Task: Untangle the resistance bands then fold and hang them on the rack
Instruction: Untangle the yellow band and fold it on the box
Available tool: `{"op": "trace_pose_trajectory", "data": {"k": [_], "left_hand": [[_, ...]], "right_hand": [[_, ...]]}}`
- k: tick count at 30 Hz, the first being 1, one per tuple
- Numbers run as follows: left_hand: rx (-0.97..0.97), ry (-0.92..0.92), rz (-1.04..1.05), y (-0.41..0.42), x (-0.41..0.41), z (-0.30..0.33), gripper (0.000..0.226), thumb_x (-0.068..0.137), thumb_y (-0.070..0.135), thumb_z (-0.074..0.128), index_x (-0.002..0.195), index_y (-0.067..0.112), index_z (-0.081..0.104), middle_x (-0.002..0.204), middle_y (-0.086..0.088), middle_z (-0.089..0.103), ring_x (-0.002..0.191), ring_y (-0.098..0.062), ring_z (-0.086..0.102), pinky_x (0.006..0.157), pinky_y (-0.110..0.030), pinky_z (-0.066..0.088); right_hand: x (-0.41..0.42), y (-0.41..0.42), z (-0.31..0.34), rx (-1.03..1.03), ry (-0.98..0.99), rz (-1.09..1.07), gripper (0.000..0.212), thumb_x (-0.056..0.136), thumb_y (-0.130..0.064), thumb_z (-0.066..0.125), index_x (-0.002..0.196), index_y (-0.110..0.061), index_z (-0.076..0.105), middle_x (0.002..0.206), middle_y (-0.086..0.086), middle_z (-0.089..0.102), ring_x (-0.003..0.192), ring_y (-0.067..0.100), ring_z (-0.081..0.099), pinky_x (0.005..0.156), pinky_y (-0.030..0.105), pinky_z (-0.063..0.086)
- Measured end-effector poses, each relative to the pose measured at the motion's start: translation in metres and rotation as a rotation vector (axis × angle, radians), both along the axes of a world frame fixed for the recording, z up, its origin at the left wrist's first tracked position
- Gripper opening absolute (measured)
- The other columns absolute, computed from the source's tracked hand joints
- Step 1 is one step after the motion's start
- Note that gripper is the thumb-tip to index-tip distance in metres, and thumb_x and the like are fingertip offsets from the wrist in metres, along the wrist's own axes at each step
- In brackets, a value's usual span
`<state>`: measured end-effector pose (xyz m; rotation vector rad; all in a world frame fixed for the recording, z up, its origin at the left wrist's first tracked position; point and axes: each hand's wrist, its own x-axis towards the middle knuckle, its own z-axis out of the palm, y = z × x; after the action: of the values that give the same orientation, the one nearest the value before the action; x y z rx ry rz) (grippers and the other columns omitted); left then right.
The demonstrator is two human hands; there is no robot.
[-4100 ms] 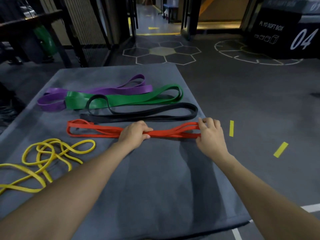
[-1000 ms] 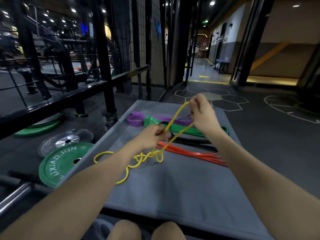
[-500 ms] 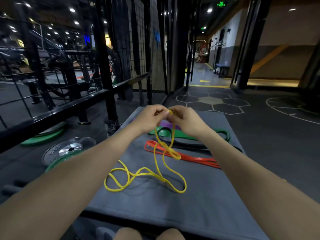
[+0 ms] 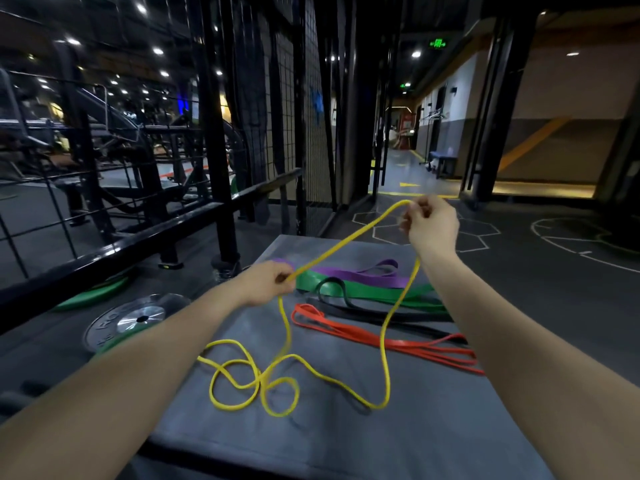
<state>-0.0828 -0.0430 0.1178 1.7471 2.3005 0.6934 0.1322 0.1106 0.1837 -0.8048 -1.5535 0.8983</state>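
The hands have drawn apart, left hand (image 4: 268,282) and right hand (image 4: 431,225) each pinching the yellow band (image 4: 384,341), opening its tangle above the mat's (image 4: 433,438) near-left corner.

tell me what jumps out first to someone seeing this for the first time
The yellow band stands out: the left hand and the raised right hand each pinch it, a stretch pulled up between them, while the rest lies in tangled loops on the grey mat. Behind it on the mat lie the red band, black band, green band and purple band. Weight plates lie on the floor at left.
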Motion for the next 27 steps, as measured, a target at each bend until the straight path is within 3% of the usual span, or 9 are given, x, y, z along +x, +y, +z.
{"op": "trace_pose_trajectory", "data": {"k": [2,4,8,11,14,17,19,22,27], "left_hand": [[-0.02,0.026,0.067,-0.006,-0.01,-0.005,0.016,0.093,0.016,0.055,0.077,0.015,0.051,0.07,0.002,0.048,0.066,-0.012,0.043,0.055,-0.013,0.033],[0.084,-0.128,0.13,-0.009,-0.018,-0.006,0.021,0.093,0.012,0.054,0.073,0.016,0.05,0.072,-0.004,0.054,0.064,-0.013,0.05,0.053,-0.008,0.038],[0.299,-0.493,0.171,-0.011,-0.017,0.018,0.019,0.093,0.01,0.053,0.075,0.012,0.049,0.066,-0.009,0.051,0.046,-0.005,0.057,0.045,-0.018,0.048],[0.361,-0.353,0.168,-0.009,-0.01,0.045,0.01,0.09,0.019,0.061,0.085,0.01,0.059,0.068,-0.005,0.056,0.055,-0.007,0.059,0.061,-0.025,0.05],[0.396,-0.282,0.098,-0.004,-0.002,0.066,0.012,0.088,0.021,0.063,0.09,0.01,0.062,0.069,-0.001,0.057,0.051,0.003,0.057,0.057,-0.015,0.047],[0.345,-0.217,0.021,0.002,0.006,0.08,0.013,0.087,0.026,0.064,0.086,0.014,0.067,0.071,-0.001,0.06,0.062,-0.005,0.057,0.065,-0.021,0.046],[0.321,-0.182,-0.03,0.005,0.013,0.088,0.015,0.087,0.027,0.064,0.086,0.012,0.069,0.072,-0.003,0.061,0.067,-0.012,0.054,0.069,-0.027,0.044],[0.369,-0.256,-0.096,0.007,0.022,0.103,0.009,0.087,0.021,0.063,0.085,0.013,0.067,0.071,0.001,0.059,0.064,-0.005,0.053,0.065,-0.018,0.044],[0.354,-0.375,-0.157,0.003,0.02,0.115,0.005,0.087,0.015,0.062,0.086,0.02,0.063,0.084,-0.003,0.06,0.074,-0.007,0.055,0.07,-0.018,0.048]], "right_hand": [[0.004,0.002,0.002,-0.038,0.067,-0.024,0.013,0.098,-0.01,0.045,0.089,-0.009,0.055,0.069,0.0,0.057,0.062,0.014,0.057,0.063,0.026,0.051],[0.005,0.007,0.0,-0.028,0.053,-0.041,0.014,0.097,-0.01,0.046,0.088,-0.009,0.056,0.067,0.0,0.057,0.065,0.017,0.057,0.064,0.029,0.05],[-0.006,0.006,-0.025,0.013,-0.254,-0.009,0.011,0.093,-0.011,0.054,0.089,-0.011,0.064,0.076,0.006,0.064,0.078,0.024,0.06,0.075,0.035,0.05],[-0.015,-0.003,-0.043,0.105,-0.613,0.092,0.011,0.087,-0.013,0.063,0.093,-0.008,0.07,0.093,0.013,0.07,0.086,0.02,0.061,0.075,0.025,0.042],[-0.03,-0.016,-0.044,0.164,-0.824,0.25,0.023,0.085,-0.017,0.067,0.104,-0.006,0.07,0.107,0.01,0.07,0.102,0.019,0.062,0.078,0.021,0.039],[-0.05,-0.032,-0.025,0.196,-0.598,0.36,0.039,0.084,-0.021,0.069,0.119,-0.005,0.061,0.102,0.007,0.063,0.094,0.013,0.055,0.081,0.025,0.041],[-0.059,-0.042,-0.004,0.263,-0.461,0.41,0.039,0.084,-0.019,0.068,0.12,-0.009,0.059,0.098,0.005,0.059,0.091,0.017,0.055,0.081,0.031,0.044],[-0.066,-0.049,0.02,0.407,-0.46,0.431,0.019,0.084,-0.011,0.064,0.102,-0.009,0.068,0.079,0.0,0.059,0.075,0.015,0.054,0.066,0.025,0.041],[-0.064,-0.042,0.048,0.348,-0.379,0.361,0.007,0.08,-0.019,0.072,0.079,-0.013,0.071,0.066,0.002,0.06,0.057,0.007,0.049,0.053,0.021,0.042]]}}
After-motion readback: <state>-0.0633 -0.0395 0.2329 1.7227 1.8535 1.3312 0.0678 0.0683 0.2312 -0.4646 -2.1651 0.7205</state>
